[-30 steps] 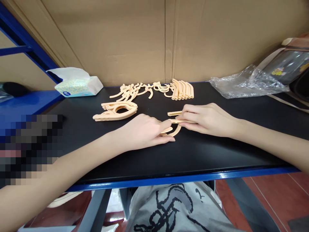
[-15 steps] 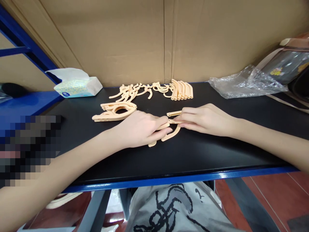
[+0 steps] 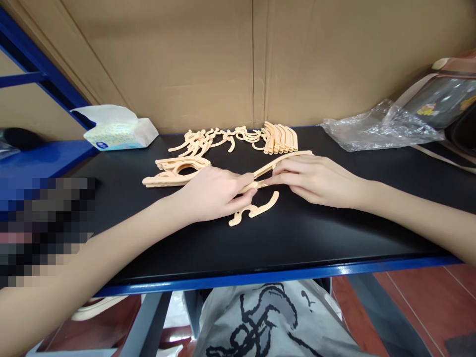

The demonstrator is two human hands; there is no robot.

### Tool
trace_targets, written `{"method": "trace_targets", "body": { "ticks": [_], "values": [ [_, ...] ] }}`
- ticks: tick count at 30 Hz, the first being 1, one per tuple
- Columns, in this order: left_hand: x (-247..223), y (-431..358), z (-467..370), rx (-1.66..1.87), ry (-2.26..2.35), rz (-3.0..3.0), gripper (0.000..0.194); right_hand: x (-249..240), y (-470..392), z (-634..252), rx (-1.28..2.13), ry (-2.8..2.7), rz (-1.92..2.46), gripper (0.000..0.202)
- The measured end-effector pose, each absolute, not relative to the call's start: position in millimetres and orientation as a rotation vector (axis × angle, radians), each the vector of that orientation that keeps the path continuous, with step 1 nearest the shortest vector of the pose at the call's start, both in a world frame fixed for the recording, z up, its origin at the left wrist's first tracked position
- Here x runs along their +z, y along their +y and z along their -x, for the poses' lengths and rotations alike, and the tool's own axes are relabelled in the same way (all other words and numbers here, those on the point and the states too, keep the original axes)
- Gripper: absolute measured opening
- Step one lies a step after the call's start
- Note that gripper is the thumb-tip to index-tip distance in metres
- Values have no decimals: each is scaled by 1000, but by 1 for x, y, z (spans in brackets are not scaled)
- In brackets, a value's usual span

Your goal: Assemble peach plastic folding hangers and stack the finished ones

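Note:
Near the middle of the black table, my left hand (image 3: 223, 192) is closed on a cream plastic piece, its end showing between thumb and forefinger. My right hand (image 3: 316, 178) is closed on a long cream curved arm (image 3: 267, 166), which reaches up and right behind the fingers; its left end meets the piece in my left hand. Whether the two are joined is hidden by the fingers. Just below the hands lies a loose curved hook piece (image 3: 265, 209). Left of my left hand sits a stack of cream hanger-shaped parts (image 3: 167, 179).
Cream hook pieces (image 3: 199, 141) and a row of curved arms (image 3: 280, 138) lie at the back. A tissue pack (image 3: 119, 133) stands back left. Crumpled clear plastic (image 3: 379, 130) and a bag (image 3: 442, 99) are at the right. A blue edge (image 3: 278, 275) runs along the table's front.
The long arm has swung up and right with my right hand's fingers on it. My left hand has shifted slightly up and left, and the hook piece below is now uncovered.

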State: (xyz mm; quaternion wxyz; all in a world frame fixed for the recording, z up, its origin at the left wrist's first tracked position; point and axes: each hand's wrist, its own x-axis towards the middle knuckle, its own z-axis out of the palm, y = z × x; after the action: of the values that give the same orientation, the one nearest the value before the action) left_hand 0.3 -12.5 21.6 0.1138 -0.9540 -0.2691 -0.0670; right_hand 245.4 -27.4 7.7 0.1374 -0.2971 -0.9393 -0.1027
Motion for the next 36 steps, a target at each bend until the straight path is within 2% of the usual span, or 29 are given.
{"method": "trace_targets", "body": {
  "ticks": [8, 12, 21, 27, 36],
  "values": [
    [22, -13, -1, -174, -796, 2800, 22, 8, -29, -246, -330, -2719, 868, 30],
    [23, -14, -1, -149, -804, 2811, 16, 8, -32, -245, -341, -2721, 905, 35],
    [20, -12, -1, -148, -791, 2803, 20, 8, -33, -244, -402, -2674, 1010, 35],
    [20, -12, -1, -101, -803, 2822, 21, 5, -31, -246, -274, -2622, 943, 31],
    [17, -13, -3, -139, -805, 2870, 24, 0, -28, -244, 118, -2486, 838, 23]
  ]
}}
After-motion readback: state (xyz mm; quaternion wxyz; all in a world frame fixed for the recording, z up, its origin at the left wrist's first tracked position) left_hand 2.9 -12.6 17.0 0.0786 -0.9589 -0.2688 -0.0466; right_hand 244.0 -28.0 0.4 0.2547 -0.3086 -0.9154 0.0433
